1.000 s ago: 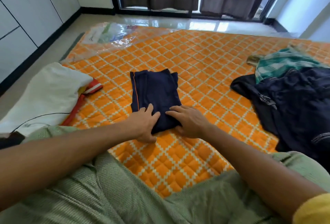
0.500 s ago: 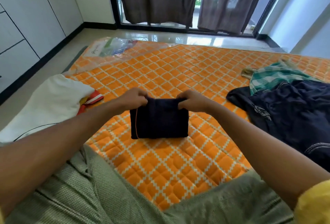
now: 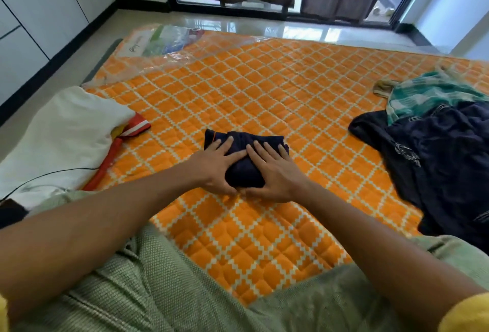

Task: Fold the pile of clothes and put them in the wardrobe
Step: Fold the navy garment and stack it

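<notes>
Navy folded garment point(image 3: 246, 170) lies on orange quilted mattress point(image 3: 264, 88), left hand point(image 3: 214, 165) and right hand point(image 3: 275, 175) pressed flat, fingers spread, gripping nothing, likely to set creases.

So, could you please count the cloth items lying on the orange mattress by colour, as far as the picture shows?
Dark navy: 2, the folded garment under both hands and the loose garment on the right
Green checked: 1, the cloth on the right
White: 1, the pillow on the left
Red and yellow: 1, the item under the pillow
Total: 5
</notes>
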